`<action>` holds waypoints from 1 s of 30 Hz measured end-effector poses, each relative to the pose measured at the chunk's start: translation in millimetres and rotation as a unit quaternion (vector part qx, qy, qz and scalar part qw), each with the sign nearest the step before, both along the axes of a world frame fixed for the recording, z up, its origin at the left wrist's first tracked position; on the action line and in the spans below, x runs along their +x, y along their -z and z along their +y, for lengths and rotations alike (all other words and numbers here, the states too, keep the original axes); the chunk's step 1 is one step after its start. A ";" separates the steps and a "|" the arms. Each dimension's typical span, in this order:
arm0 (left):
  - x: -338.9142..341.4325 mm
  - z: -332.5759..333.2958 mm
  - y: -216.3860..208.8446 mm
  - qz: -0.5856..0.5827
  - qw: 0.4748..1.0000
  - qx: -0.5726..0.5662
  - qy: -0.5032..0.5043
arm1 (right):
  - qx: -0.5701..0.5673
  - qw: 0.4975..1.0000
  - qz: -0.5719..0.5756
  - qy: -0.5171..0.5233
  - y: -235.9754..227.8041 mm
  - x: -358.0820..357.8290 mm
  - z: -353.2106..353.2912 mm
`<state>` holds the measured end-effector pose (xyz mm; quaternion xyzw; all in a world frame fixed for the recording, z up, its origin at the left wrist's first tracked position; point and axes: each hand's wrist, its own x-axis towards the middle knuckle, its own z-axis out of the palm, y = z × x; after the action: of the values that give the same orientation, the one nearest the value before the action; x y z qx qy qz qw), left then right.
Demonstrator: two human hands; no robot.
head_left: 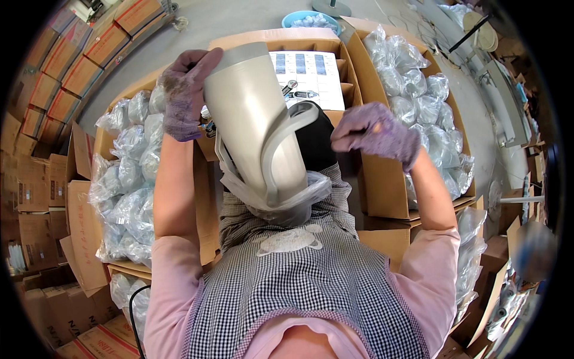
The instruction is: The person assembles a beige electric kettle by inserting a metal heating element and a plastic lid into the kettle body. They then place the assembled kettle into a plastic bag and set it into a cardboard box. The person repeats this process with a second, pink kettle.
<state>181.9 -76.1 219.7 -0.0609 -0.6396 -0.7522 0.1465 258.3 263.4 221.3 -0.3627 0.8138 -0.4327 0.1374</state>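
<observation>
A champagne-coloured jug body with a curved side handle leans across my lap, its grey-rimmed end up and to the left. My left hand, in a dirty purple glove, grips that upper rim with the thumb on top. A clear plastic bag is gathered loosely around the jug's lower end. My right hand, gloved in purple too, is raised to the right of the handle and apart from it. Its fingers are curled together; whatever they hold, if anything, is hidden.
Open cartons of plastic-wrapped pieces stand at my left and right. Ahead, a divided carton bears a printed white sheet. A blue basin sits beyond on the floor. Stacked boxes line the far left.
</observation>
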 end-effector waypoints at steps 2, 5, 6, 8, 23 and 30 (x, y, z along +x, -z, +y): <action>2.8 7.2 -6.8 -0.010 0.998 -0.056 -0.030 | 0.029 0.999 -0.001 -0.041 -0.4 -4.4 3.1; 4.8 14.6 -7.9 -0.018 0.998 -0.049 -0.027 | 0.076 0.990 0.068 -0.097 46.0 29.2 -20.1; 1.8 15.0 -4.0 -0.009 0.999 -0.023 -0.023 | 0.116 0.986 0.079 -0.092 57.2 45.2 -31.4; 3.5 8.5 0.7 0.001 0.999 -0.009 -0.031 | 0.194 0.978 -0.077 -0.025 67.9 59.4 -43.0; 25.6 -23.0 -6.3 0.167 0.985 -0.044 0.016 | 0.184 0.935 0.252 -0.169 91.4 30.4 -14.8; 32.0 -19.5 -24.2 0.262 0.959 -0.098 0.041 | 0.011 0.915 0.367 -0.165 22.7 -7.9 -45.4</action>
<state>213.9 -95.6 243.8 -0.2960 -0.6465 -0.6488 0.2711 250.4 218.0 198.6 -0.6239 0.7402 -0.2311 -0.0972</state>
